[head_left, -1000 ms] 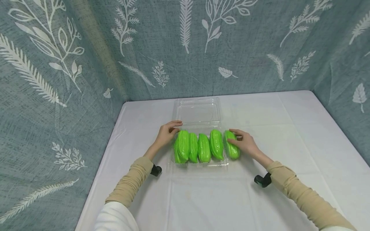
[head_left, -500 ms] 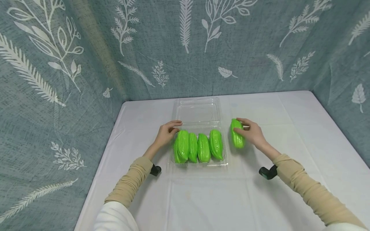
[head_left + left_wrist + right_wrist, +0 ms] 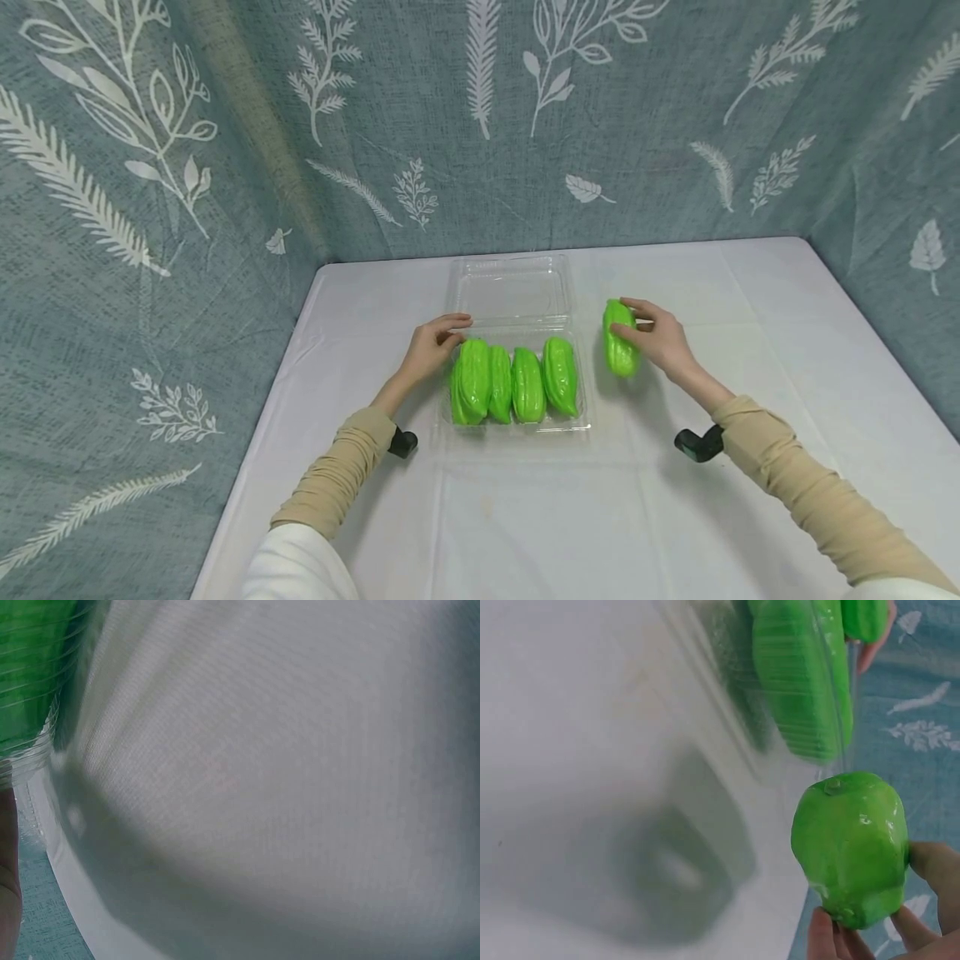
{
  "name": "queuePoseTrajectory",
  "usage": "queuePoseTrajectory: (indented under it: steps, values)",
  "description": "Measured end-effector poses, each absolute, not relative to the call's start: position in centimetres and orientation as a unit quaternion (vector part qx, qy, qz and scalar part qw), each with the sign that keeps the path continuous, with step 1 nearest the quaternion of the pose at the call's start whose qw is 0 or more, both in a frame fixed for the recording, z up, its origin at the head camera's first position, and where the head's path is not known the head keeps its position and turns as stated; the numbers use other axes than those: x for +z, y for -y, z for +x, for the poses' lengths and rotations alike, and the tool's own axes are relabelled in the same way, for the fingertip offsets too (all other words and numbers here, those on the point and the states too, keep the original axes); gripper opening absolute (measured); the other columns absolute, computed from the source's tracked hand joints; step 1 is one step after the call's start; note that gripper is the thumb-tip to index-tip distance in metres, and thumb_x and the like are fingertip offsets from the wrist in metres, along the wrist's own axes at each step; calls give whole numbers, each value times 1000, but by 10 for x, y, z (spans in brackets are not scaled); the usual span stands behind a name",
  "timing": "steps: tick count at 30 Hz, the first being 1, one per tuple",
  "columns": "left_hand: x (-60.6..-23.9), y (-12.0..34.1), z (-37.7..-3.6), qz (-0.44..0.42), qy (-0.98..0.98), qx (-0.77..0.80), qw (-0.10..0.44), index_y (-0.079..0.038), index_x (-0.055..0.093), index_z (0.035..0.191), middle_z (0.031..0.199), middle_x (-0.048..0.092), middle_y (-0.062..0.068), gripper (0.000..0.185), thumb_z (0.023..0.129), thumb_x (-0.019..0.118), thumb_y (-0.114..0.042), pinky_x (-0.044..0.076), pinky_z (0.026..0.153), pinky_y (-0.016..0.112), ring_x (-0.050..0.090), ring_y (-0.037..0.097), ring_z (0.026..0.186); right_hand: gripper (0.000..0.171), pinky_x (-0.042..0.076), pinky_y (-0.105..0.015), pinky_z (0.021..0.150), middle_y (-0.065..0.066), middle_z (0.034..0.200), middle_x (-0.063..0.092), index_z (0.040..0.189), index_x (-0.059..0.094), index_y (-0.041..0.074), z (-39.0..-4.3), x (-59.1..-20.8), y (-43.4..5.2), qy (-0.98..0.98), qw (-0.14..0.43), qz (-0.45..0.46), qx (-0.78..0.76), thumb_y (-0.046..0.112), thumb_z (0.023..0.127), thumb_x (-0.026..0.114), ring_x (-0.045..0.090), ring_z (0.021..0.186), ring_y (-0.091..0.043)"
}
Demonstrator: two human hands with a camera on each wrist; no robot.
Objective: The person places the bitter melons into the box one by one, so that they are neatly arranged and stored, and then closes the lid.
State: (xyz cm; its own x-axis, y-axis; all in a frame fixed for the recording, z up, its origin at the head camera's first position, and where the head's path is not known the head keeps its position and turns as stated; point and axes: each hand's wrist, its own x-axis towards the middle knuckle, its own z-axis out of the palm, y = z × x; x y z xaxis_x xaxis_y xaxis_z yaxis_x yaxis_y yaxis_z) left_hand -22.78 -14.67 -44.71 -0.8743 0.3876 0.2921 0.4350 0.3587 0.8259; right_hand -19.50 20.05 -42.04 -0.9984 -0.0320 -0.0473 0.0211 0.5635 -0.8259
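A clear plastic clamshell box (image 3: 513, 293) lies open on the white table, its lid folded back. Several bright green ridged gourds (image 3: 514, 385) lie side by side in its tray. My right hand (image 3: 654, 337) grips one more green gourd (image 3: 619, 339) just right of the box, lifted off the table; the right wrist view shows this gourd (image 3: 850, 847) pinched between my fingertips (image 3: 823, 937). My left hand (image 3: 435, 342) rests its fingers on the box's left rear corner, beside the leftmost gourd. The left wrist view shows only tablecloth and a green gourd edge (image 3: 30, 667).
The white tablecloth (image 3: 570, 517) covers the table, with blue leaf-print fabric walls (image 3: 187, 150) at the back and both sides. Black wrist cameras (image 3: 697, 443) sit on both forearms.
My right hand has lifted the rightmost gourd out of the tray's right end and carried it up and to the right, beside the box. The left hand stayed in place.
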Motion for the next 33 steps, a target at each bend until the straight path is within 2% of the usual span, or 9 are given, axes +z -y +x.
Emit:
queuePoseTrajectory:
  steps: [16, 33]
  values:
    - [-447, 147, -228, -250, 820, -515, 21, 15, 56, 110, 120, 50, 29, 27, 83, 51, 14, 52, 80, 42, 56, 44, 94, 56, 47, -47, 88, -23, 129, 44, 134, 41, 10, -197, -410, -172, -860, 29, -13, -509, 29, 85, 61, 50, 111, -38]
    - [-448, 147, -229, -250, 822, -511, 22, 14, 56, 110, 119, 51, 28, 26, 84, 51, 12, 53, 80, 38, 57, 42, 94, 56, 48, -46, 87, -20, 128, 45, 134, 41, 12, -193, -403, -142, -843, 46, -50, -534, 32, 85, 61, 51, 110, -35]
